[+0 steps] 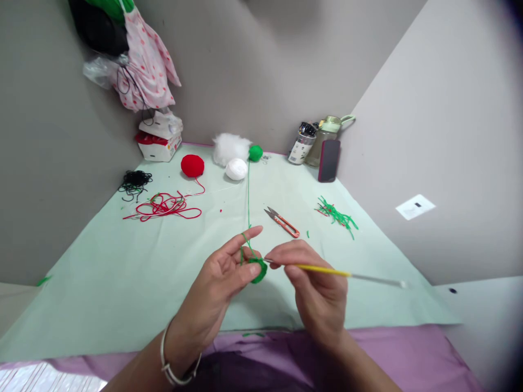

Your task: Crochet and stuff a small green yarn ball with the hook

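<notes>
My left hand [223, 275] pinches a small round green crochet piece [259, 272] between thumb and fingers. Its index finger is stretched out, with green yarn [249, 201] looped over it and running back to a green yarn ball [255, 153]. In my right hand [316, 283] is a crochet hook [327, 269] with a yellow grip, held like a pen. The hook's tip meets the upper edge of the green piece; the exact stitch is too small to make out. Beyond my hands lie orange-handled thread snips [283, 222].
A red yarn ball [192, 166], tangled red yarn [165, 207] and black yarn [135, 184] lie at left. White stuffing [231, 149] and a white ball [236, 169] sit at the back. Green yarn scraps [337, 215], a phone [329, 161] and a bottle [322, 144] are at right.
</notes>
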A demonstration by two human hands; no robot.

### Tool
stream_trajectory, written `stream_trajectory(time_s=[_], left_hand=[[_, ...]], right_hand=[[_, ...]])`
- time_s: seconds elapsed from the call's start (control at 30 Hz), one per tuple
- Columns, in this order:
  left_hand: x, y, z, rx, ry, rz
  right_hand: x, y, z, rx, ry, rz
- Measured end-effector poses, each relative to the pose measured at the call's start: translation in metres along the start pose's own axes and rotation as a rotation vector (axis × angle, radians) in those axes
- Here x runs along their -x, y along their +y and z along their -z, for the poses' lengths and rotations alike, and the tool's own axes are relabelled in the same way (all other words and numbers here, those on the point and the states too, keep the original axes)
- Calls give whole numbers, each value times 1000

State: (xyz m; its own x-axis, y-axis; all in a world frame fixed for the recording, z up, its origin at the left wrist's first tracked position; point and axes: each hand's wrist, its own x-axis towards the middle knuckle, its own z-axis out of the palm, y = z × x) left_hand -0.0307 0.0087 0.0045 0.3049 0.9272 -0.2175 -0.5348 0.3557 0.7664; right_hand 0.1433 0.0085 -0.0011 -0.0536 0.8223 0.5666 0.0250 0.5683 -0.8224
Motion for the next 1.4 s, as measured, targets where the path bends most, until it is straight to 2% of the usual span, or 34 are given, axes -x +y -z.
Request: stream_trajectory(time_s=[0.13, 0.27, 0.33, 0.4, 0.5, 0.6, 0.8, 1.0, 1.4], left_hand=[[0, 4, 5, 66, -84, 117], [0, 1, 4, 21, -83, 15], [0, -3, 2, -47, -65, -62], [1, -6, 1, -128, -35, -118], [1, -10, 2, -228, 40, -152], [-1, -11, 3, -224, 73, -156], [-3, -14, 1, -136, 140, -164], [-2, -9, -3, -79, 95, -109], [-2, -9, 1, -55, 40, -81]], right_hand=[[-9, 5, 4, -261, 94, -205], [-12, 8, 2, -377, 85, -349], [-8, 9, -2, -330, 74, -304], [-2, 10, -7, -228, 67, -198], [4, 9, -12, -117, 87, -97], [4, 7, -13, -85, 101, -75], [1, 3, -11, 135, 16, 62], [2, 13, -10, -97, 102, -54], [1, 11, -8, -186, 115, -163]])
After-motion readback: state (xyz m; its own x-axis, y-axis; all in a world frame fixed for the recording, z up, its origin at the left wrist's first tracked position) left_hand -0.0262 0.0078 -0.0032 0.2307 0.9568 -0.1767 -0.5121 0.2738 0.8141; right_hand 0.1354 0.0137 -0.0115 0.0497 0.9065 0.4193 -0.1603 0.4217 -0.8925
